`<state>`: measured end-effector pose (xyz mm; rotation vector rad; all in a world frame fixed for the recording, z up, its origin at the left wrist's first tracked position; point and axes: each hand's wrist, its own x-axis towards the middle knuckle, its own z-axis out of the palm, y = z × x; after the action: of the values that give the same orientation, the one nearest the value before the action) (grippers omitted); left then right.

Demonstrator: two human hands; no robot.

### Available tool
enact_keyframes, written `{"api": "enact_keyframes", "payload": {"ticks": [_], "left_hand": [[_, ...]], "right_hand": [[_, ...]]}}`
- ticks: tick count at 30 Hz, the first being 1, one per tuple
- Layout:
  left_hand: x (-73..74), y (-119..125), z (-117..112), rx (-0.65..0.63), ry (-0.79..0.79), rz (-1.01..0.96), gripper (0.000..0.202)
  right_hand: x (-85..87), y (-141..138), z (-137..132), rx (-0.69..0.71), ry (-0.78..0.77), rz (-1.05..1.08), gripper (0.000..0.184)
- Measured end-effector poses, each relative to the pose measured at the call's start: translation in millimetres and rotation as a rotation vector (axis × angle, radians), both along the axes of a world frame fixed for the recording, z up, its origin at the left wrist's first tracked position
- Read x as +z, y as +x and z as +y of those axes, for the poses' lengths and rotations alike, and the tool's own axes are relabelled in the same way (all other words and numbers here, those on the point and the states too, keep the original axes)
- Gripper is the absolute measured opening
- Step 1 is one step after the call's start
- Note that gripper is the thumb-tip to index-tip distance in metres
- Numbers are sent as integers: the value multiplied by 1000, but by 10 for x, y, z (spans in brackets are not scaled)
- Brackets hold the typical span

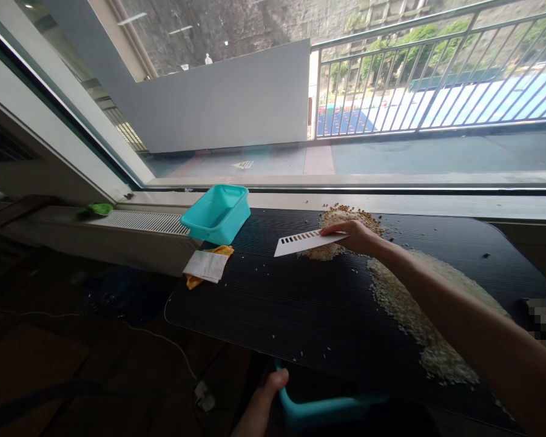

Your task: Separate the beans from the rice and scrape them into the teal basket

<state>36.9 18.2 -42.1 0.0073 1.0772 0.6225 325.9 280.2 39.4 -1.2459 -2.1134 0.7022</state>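
Note:
My right hand [352, 235] reaches over the black table [273, 303] and grips a thin white slotted card [298, 244] by its right end. Beneath and behind the card and fingers lies a heap of tan grains or beans [341, 213], partly covered by them. Under my right forearm spreads a larger pile of white rice [441, 355]. Below the table's near edge, my left hand [262, 400] is closed on the rim of a turquoise plastic basin [318, 409], thumb on top. The basin's inside is mostly dark and hidden.
Another turquoise basin [227, 227] stands at the table's far left corner, beside a folded white and orange cloth [207, 266]. A window sill [391, 203] runs along the back. At lower left, a cable with a white plug [204, 396] lies on the floor.

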Motion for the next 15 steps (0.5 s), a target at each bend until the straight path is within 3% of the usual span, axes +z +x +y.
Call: {"api": "enact_keyframes", "payload": {"ticks": [4,9,15], "left_hand": [[25,-14,-39,-62,34,-3,76],[-55,-154,-41,-123,99,-42,81],[-76,-328,-54,-97,131,4,82]], "right_hand": [[12,-10,-81,-9,-21,-12,24],[41,-34,-169,-14,-43,-19,25],[46,-64,-245,9,-73,0,24]]}}
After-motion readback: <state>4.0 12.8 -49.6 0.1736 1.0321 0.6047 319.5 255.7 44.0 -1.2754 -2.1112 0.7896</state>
